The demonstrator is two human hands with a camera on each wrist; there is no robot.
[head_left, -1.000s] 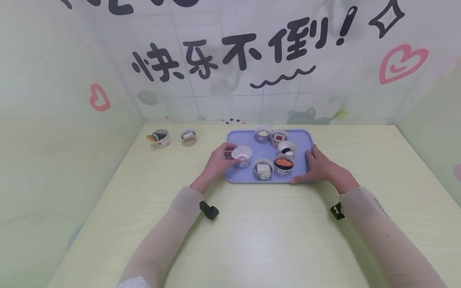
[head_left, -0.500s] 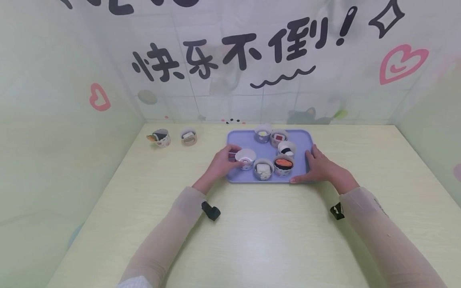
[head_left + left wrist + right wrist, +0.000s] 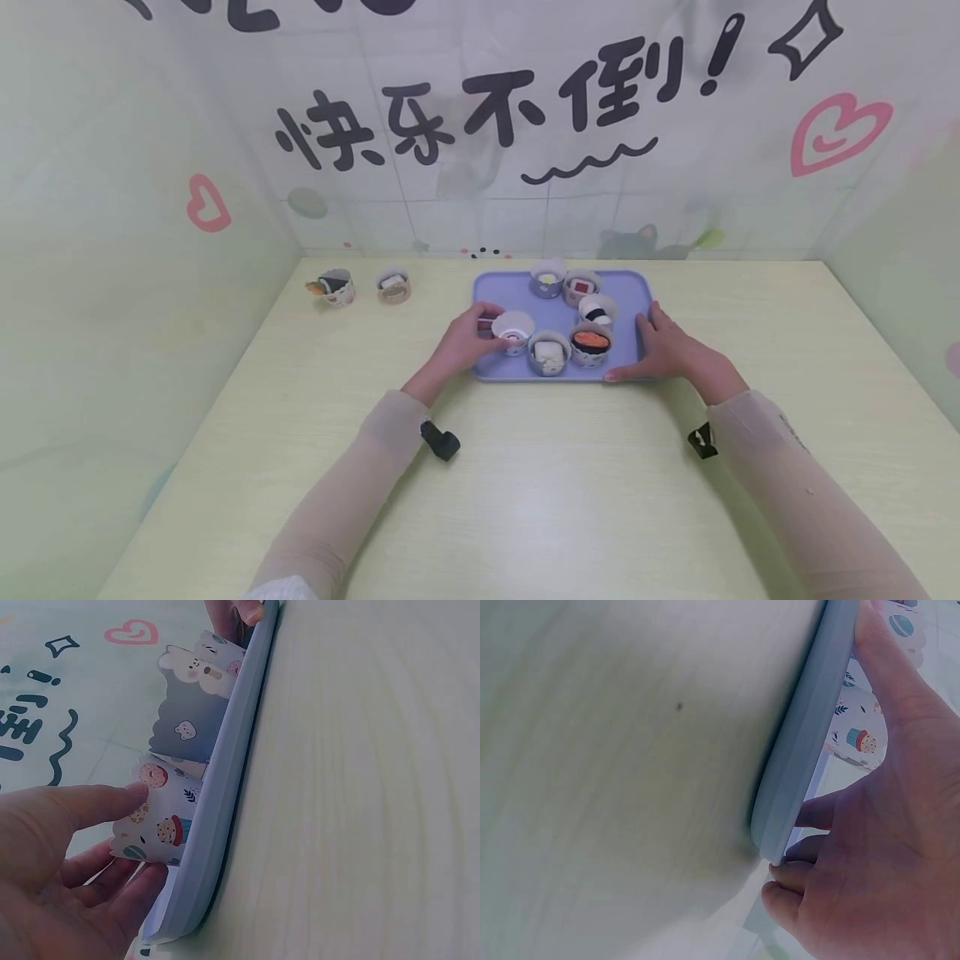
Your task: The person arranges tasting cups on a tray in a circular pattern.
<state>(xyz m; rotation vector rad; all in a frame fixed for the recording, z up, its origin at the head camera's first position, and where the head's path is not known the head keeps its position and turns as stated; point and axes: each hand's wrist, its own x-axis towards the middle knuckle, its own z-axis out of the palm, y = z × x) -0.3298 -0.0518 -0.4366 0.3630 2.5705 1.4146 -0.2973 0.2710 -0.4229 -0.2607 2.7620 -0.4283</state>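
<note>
My left hand (image 3: 468,340) holds a paper baking cup (image 3: 513,332) between thumb and fingers at the left part of the lilac-blue tray (image 3: 487,287). In the left wrist view this baking cup shows a doughnut and cupcake print; its contents are mostly hidden. Right beside it stands a cup with a white block (image 3: 549,353), then a cup with an orange-topped sushi piece (image 3: 590,343). Behind them sit a cup with a black-banded white piece (image 3: 597,314), one with a red square (image 3: 581,287) and one with a yellow-centred piece (image 3: 548,278). My right hand (image 3: 669,343) grips the tray's front right corner.
On the table's far left, off the tray, stand a cup with a dark, orange-tipped roll (image 3: 335,288) and a cup with a white piece (image 3: 393,285). A printed curtain wall (image 3: 480,217) rises behind the table (image 3: 555,500).
My left hand has moved the baking cup slightly right and toward me, up beside the cup with the white block. My right hand has stayed at the tray corner.
</note>
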